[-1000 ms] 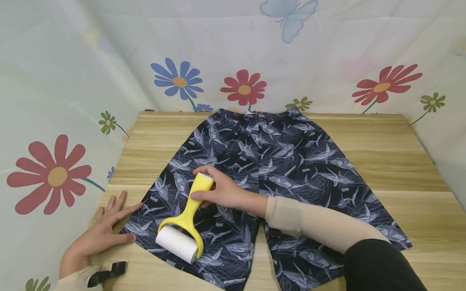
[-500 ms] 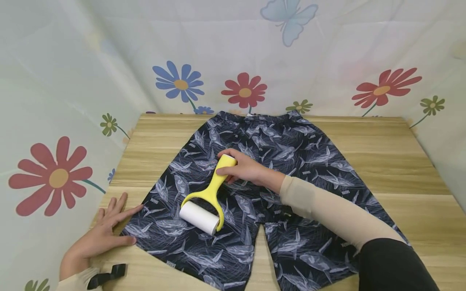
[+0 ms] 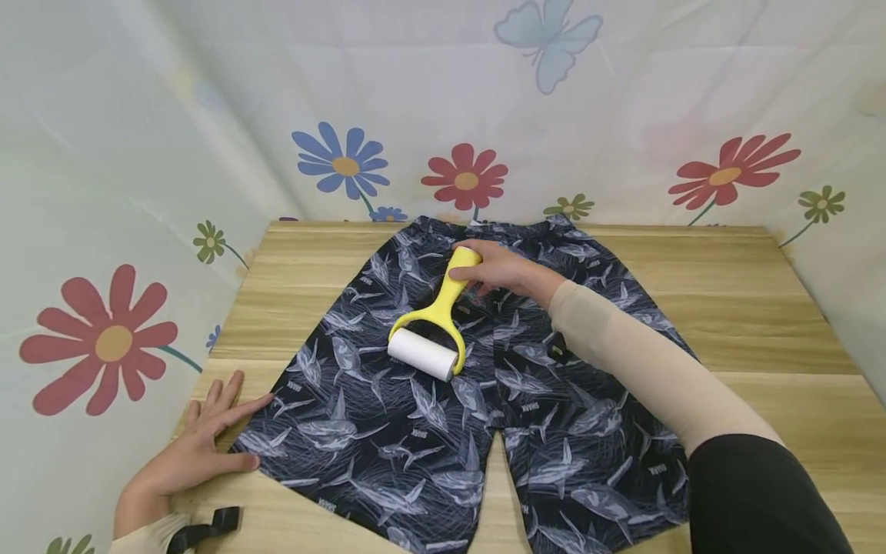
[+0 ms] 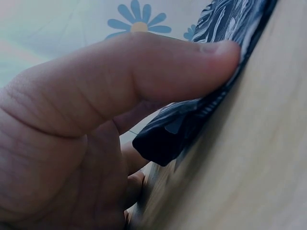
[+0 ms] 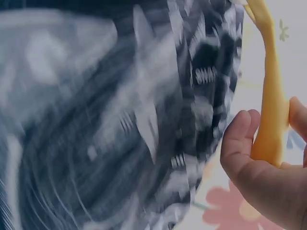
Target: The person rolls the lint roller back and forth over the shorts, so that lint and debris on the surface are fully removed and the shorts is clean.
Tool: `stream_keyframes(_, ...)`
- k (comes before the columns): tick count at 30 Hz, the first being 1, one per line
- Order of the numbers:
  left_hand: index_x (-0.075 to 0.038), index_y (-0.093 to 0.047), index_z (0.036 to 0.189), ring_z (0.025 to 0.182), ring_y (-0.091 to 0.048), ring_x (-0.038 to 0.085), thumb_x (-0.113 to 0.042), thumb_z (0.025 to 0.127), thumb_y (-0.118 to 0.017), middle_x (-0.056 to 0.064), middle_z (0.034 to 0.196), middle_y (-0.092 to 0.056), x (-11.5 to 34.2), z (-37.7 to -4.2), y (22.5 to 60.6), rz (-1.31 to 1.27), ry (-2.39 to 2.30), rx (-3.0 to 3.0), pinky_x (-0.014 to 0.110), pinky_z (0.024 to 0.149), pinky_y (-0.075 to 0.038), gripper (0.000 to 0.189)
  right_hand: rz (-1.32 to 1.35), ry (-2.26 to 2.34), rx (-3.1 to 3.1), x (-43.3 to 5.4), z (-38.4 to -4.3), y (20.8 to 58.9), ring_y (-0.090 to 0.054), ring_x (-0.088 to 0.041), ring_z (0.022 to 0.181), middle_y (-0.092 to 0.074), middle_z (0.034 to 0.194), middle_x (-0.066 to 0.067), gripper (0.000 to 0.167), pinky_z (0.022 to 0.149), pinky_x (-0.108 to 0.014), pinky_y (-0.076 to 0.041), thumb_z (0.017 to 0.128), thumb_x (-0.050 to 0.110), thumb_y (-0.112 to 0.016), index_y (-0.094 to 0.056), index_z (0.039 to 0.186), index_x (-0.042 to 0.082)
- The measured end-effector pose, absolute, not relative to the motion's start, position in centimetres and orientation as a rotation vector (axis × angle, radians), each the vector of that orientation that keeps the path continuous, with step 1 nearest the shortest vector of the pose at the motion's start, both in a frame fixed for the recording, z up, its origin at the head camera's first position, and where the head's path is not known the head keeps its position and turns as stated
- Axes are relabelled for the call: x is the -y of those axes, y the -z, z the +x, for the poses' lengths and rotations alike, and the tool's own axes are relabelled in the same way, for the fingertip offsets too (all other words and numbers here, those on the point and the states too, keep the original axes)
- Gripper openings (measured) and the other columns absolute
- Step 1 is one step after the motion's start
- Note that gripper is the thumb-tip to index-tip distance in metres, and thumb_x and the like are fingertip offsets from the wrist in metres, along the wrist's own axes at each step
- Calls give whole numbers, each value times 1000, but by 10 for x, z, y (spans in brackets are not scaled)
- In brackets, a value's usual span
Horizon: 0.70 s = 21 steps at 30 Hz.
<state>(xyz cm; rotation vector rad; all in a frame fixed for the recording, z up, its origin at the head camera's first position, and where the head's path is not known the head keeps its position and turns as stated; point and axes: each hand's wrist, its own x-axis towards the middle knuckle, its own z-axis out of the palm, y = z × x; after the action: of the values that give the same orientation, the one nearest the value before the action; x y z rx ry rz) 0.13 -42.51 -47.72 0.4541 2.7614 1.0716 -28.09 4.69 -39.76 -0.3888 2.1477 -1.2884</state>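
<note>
Dark shorts [image 3: 388, 431] with a grey shark print lie spread flat, waistband toward the back. My right hand [image 3: 501, 265] grips the yellow handle of a lint roller [image 3: 450, 296], whose white cylinder lies over the upper part of the left-hand leg. In the right wrist view, fingers and thumb [image 5: 297, 112] curl round the handle's end. At the outer hem corner of the same leg, my left hand [image 3: 194, 454] rests with fingers spread and straight. Its thumb [image 4: 187, 67] presses on the fabric's edge in the left wrist view.
The wooden table [image 3: 747, 308] carries the shorts and shows bare grain on both sides. Behind and to the left hangs a pale cloth backdrop [image 3: 623, 100] printed with flowers and a butterfly. A black strap [image 3: 208, 527] is on the left wrist.
My right hand has moved the lint roller from near the hem up and to the right, toward the waistband. The left hand has stayed at the hem corner.
</note>
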Motion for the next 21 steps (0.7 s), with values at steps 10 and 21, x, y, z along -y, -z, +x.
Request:
stream_keyframes(10, -18, -49, 159, 152, 22, 58, -14, 84, -86, 29, 173, 5, 424, 3, 476, 457, -1085, -2759, 72, 110, 30, 83, -347, 1296, -2288, -63, -321, 379, -60, -41, 118, -55, 133, -20, 70, 96, -53, -56, 106, 23, -67, -32, 164, 4)
stream_keyframes(21, -17, -49, 158, 152, 22, 58, -14, 84, -86, 29, 173, 5, 424, 4, 475, 462, -1091, -2760, 72, 110, 30, 83, -360, 1309, -2436, -76, -349, 365, -56, -40, 122, -53, 139, -21, 75, 100, -50, -54, 105, 25, -68, -29, 166, 7)
